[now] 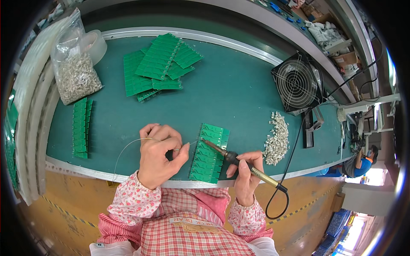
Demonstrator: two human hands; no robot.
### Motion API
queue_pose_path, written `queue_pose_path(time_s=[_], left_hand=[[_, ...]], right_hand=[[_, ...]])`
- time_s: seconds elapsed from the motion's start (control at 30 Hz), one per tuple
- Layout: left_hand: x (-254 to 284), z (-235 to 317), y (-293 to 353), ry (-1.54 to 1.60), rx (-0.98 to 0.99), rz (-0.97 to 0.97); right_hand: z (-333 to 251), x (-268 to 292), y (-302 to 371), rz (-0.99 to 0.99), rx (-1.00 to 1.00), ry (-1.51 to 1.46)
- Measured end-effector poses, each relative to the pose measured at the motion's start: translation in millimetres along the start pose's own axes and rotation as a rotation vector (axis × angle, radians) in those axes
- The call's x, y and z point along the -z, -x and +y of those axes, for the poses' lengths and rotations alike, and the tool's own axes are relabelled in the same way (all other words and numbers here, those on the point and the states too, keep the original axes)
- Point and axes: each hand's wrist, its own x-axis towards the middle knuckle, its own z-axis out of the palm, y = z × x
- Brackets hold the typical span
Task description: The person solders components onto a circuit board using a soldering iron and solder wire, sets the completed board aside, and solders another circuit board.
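My right hand [248, 173] is closed around a soldering iron [230, 158], whose tip rests at the upper left edge of a green circuit board [206, 160]. The board lies near the front edge of the bench, with a row of pins along its left side. Between the thumb and fingers of my left hand [161, 149] is a thin solder wire [128, 145]. Its short end reaches the board's pin row close to the iron tip, while the rest curves down to the left. Whether tip and wire touch is too small to tell.
Loose green circuit boards [160, 64] are piled at the back. More boards [81, 128] stand at the left, below a bag of small parts [77, 74]. To the right lie a heap of small white parts [276, 138], a fan [297, 83] and the iron's black cord [294, 147].
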Motion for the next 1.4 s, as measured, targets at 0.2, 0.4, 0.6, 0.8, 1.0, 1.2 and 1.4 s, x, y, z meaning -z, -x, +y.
queue_pose_path(time_s=[0.2, 0.4, 0.6, 0.8, 1.0, 1.2, 1.4], left_hand=[[0.0, -0.1, 0.2, -0.002, -0.011, 0.011], [-1.0, -1.2, 0.3, 0.007, -0.026, 0.013], [0.2, -0.5, 0.5, 0.014, -0.037, 0.005], [-1.0, 0.4, -0.4, 0.015, -0.040, 0.021], [-2.2, -0.7, -0.3, 0.013, -0.040, 0.031], [-1.5, 0.2, -0.2, 0.019, -0.035, 0.039], [-3.0, 0.6, -1.0, -0.003, -0.033, 0.020]], right_hand=[[-0.7, -2.0, 3.1, 0.018, 0.059, 0.096], [-2.4, -1.9, 4.3, -0.023, 0.078, 0.176], [-0.9, -1.4, 5.6, -0.014, 0.061, 0.169], [-0.4, -3.1, 5.6, 0.039, 0.051, 0.119], [1.9, -1.2, 5.3, 0.028, 0.070, 0.124], [3.1, 0.3, 5.5, 0.058, 0.059, 0.020], [0.8, -1.7, 3.7, 0.019, 0.036, 0.076]])
